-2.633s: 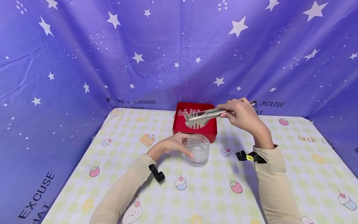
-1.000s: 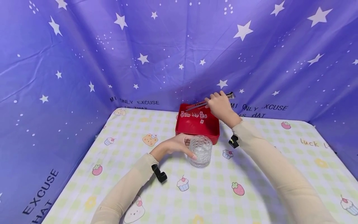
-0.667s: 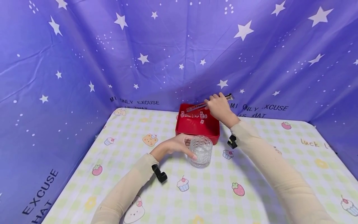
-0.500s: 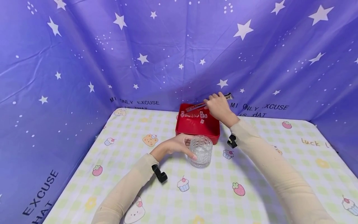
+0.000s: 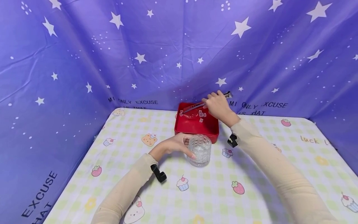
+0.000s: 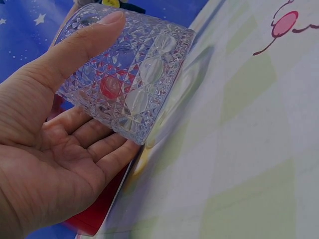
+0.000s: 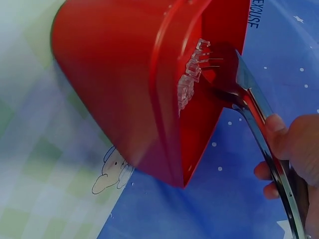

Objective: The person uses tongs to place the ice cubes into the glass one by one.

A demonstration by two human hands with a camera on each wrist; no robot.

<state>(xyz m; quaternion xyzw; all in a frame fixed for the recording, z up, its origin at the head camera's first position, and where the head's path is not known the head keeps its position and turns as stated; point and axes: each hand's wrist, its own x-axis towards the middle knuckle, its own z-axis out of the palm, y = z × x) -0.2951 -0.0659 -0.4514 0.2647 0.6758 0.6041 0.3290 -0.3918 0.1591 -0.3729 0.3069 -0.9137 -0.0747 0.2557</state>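
In the head view my left hand (image 5: 174, 144) holds a clear textured glass (image 5: 200, 152) that stands upright on the table. The left wrist view shows my thumb across the near side of this glass (image 6: 127, 64) and the fingers behind and below it. Behind the glass sits a red tray (image 5: 193, 128). My right hand (image 5: 219, 107) grips metal tongs (image 5: 193, 107), their ends down inside the tray. Several clear cubes (image 5: 202, 114) lie in there. By the right wrist view the fork-like tong ends (image 7: 224, 74) are beside the cubes (image 7: 187, 89); whether any is pinched I cannot tell.
A checked cloth with printed cupcakes and strawberries covers the table (image 5: 209, 193). Right behind the tray hangs a blue star-patterned curtain (image 5: 162, 62), which also closes off both sides. Black straps (image 5: 158, 173) sit on both wrists.
From above the tray, the tongs have been lowered into it among the cubes, my right hand moving left and back. Lately they shift only slightly. The left hand and glass stay put.
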